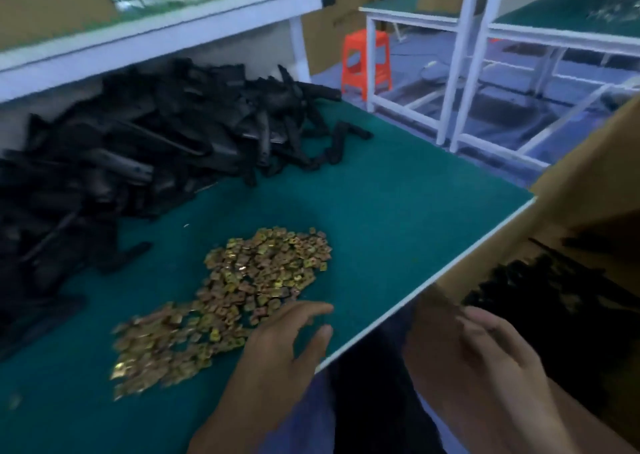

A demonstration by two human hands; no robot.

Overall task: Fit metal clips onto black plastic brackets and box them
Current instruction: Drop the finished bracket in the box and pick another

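- Green mat covers the worktable [398, 190]; we find no readable writing, brand or label anywhere, and the frame is blurred.
- Black plastic brackets [145, 142] lie in a big loose heap on the far left of the mat, running under the white shelf [166, 34].
- Gold-coloured metal clips [242, 287] are spread in a flat pile on the near middle of the mat, apart from the bracket heap.
- We see the left hand [280, 346] over the near right edge of the clip pile, palm down, fingers spread fairly wide; the fingertips [322, 308] lie at the pile's edge, and we cannot tell if they touch clips. Nothing is visibly held.
- The right hand [485, 353] is off the table edge to the right, in front of the cardboard box [588, 176], fingers loosely open. It is motion-blurred, so we cannot tell if it pinches anything or touches the box wall.
- The box stands just beside the table's right edge; dark parts [540, 280] show inside, likely more brackets, too blurry to confirm.
- In the background we see an orange stool [365, 58] on the floor and white-framed benches [485, 55] with green tops.
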